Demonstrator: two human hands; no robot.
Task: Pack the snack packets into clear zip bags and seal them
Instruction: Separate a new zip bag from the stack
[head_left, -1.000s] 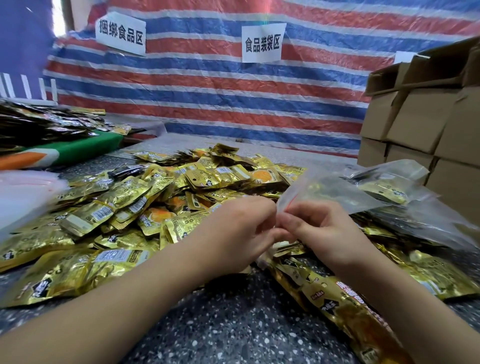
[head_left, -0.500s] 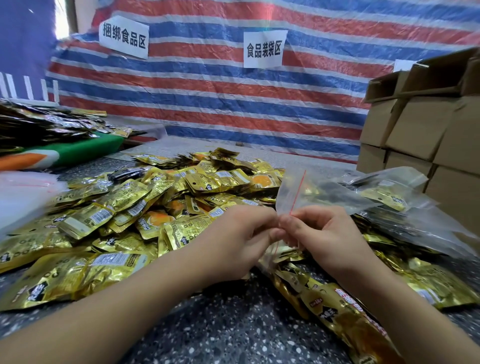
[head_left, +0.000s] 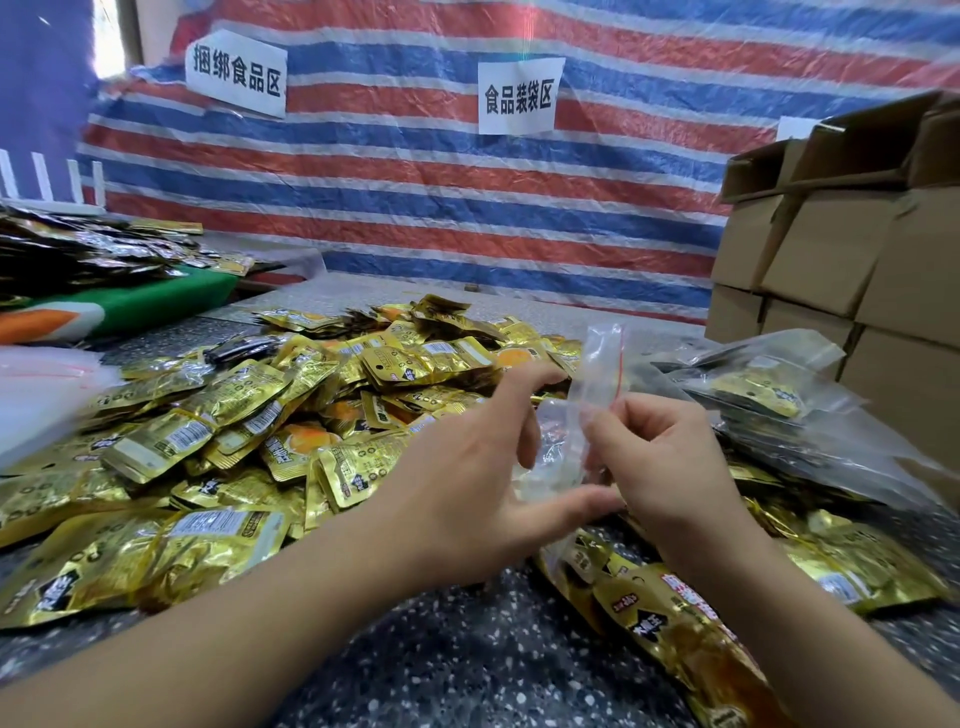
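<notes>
Here the right hand (head_left: 660, 462) pinches a clear zip bag (head_left: 597, 384) with a red strip, held upright above the counter (head_left: 467, 660); whether anything is inside it I cannot tell. The left hand (head_left: 483, 483) is beside it, fingers spread and relaxed, thumb under the bag. Gold snack packets (head_left: 291, 415) lie heaped on the left, filled bags (head_left: 769, 410) on the right, near cardboard boxes (head_left: 852, 249). The speckled counter is bare between the forearms. A striped tarp (head_left: 415, 197) hangs behind.
</notes>
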